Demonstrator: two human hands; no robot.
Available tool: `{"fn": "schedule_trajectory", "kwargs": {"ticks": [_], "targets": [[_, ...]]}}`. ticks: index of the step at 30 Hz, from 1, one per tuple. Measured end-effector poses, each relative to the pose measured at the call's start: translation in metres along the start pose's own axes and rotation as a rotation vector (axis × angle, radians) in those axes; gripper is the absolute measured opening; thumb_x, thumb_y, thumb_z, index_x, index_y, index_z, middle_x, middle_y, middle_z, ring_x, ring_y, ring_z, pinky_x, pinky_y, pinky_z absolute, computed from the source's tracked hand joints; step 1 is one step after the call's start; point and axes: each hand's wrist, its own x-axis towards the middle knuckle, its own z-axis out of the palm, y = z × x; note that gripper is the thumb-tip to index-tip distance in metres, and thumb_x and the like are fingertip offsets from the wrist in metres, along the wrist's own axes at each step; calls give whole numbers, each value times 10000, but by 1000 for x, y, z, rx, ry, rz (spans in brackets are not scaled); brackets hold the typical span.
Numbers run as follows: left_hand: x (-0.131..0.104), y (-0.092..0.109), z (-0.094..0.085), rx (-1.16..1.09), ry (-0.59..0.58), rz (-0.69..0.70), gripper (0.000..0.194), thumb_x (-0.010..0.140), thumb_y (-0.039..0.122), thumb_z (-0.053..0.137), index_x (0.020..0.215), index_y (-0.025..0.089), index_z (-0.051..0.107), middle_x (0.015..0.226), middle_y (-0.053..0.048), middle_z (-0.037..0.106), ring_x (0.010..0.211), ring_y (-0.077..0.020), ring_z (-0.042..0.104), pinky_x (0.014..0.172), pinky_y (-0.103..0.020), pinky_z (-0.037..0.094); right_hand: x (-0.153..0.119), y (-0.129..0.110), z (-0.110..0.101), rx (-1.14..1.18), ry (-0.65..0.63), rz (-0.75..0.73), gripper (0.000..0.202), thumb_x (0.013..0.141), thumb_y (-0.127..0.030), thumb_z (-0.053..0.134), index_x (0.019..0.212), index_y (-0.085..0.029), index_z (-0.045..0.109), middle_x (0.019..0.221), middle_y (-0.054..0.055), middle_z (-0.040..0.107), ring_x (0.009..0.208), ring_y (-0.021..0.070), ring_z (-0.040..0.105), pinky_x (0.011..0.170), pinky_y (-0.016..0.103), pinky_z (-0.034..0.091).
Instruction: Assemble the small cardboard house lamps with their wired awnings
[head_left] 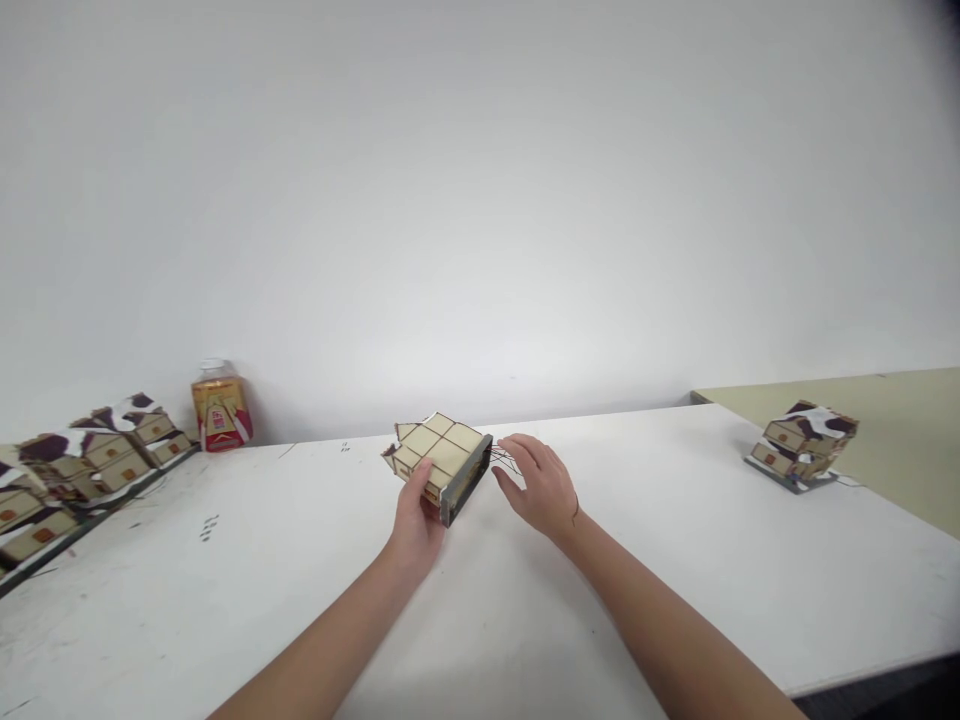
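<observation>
A small model house [442, 447] with cream, brown-lined walls is tipped on its side above the white table. My left hand [417, 515] grips it from the near side, thumb on the wall and the other fingers mostly hidden beneath. Its dark grey base [466, 482] faces right, with the hollow underside partly showing. Thin dark wires [506, 458] stick out of that underside. At the wires is my right hand [538, 485], thumb and curved fingers apart around them; no firm hold on them shows.
Several similar houses with white-patched dark roofs [112, 455] line the table's left side. A bottle with a red and gold label [220, 408] stands by the wall. Another house [804, 445] sits at the right, near the table [660, 560] edge. A pale yellow surface [885, 440] lies beyond.
</observation>
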Motion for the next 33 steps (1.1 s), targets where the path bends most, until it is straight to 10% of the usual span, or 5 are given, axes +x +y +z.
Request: {"fn": "schedule_trajectory", "kwargs": {"ticks": [15, 33], "targets": [[-6, 19, 11, -182, 94, -192, 377, 783, 452, 614, 1083, 224, 623, 1020, -60, 693, 961, -260, 653, 915, -443, 510, 2, 0, 2, -40, -103, -7, 207, 929, -361, 518, 896, -191, 630, 801, 27, 667, 736, 145, 539, 701, 300, 309], [5, 21, 2, -202, 37, -166, 425, 710, 511, 637, 1060, 271, 632, 1094, -64, 657, 1018, -278, 606, 809, -404, 528, 7, -1, -2, -91, 29, -61, 315, 934, -235, 483, 624, -182, 471, 554, -35, 485, 536, 96, 360, 668, 279, 282]]}}
